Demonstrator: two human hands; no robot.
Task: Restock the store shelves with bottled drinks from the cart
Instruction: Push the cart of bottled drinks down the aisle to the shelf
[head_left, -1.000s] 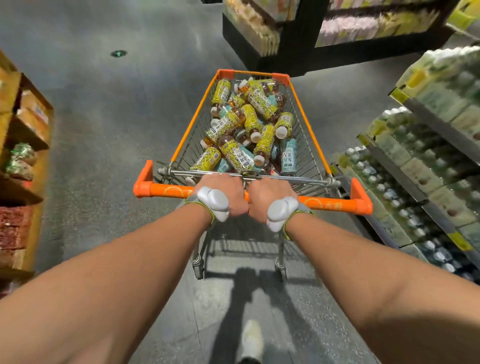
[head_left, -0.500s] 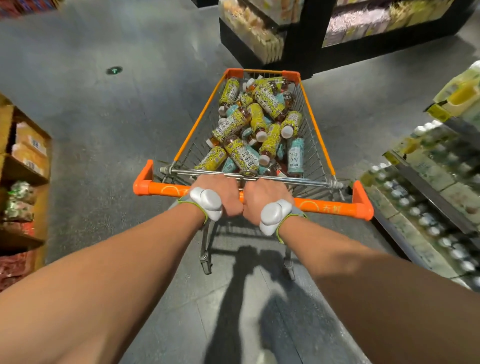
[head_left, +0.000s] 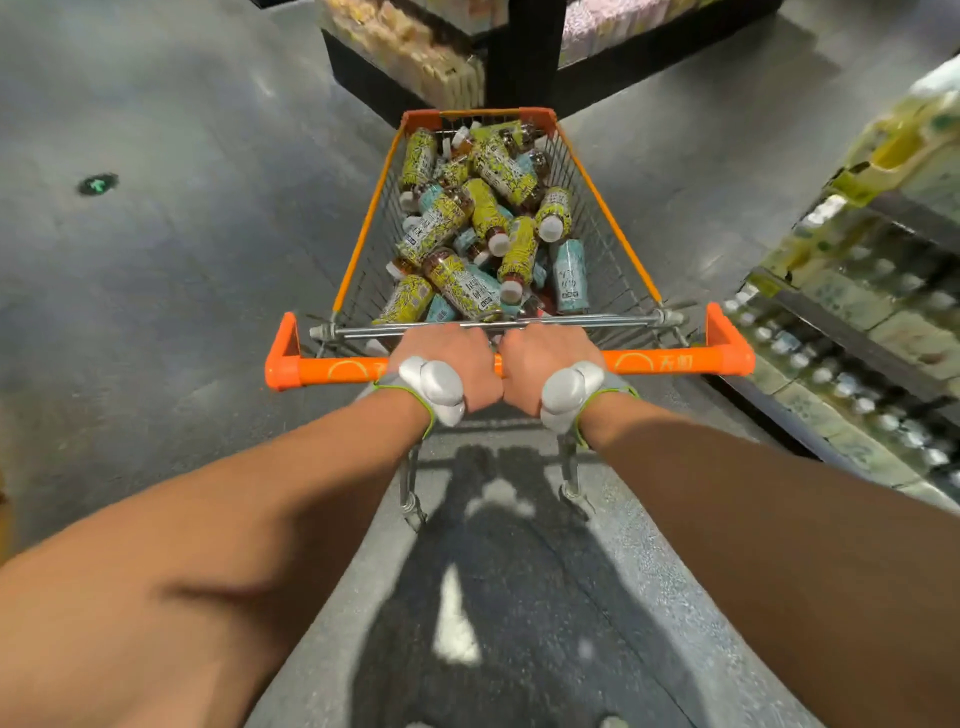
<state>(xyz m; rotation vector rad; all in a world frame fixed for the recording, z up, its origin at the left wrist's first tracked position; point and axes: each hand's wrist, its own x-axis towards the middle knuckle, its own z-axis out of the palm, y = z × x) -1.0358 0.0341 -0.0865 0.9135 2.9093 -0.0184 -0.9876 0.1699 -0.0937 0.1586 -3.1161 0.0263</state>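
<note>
- Now left hand (head_left: 449, 358) and right hand (head_left: 548, 358) sit side by side, fingers curled round the handle (head_left: 332, 371) — nothing else held.
- Bottles (head_left: 483, 234) lie heaped loose in the cart (head_left: 602, 208).
- Shelves (head_left: 857, 322) stand close right — a drift could clip them, I judge.

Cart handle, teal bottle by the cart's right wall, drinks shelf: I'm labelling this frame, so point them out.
Cart handle (head_left: 675, 362), head view, orange bar near its right end.
Teal bottle (head_left: 569, 275), head view, its label.
Drinks shelf (head_left: 852, 335), head view, dark front edge.
</note>
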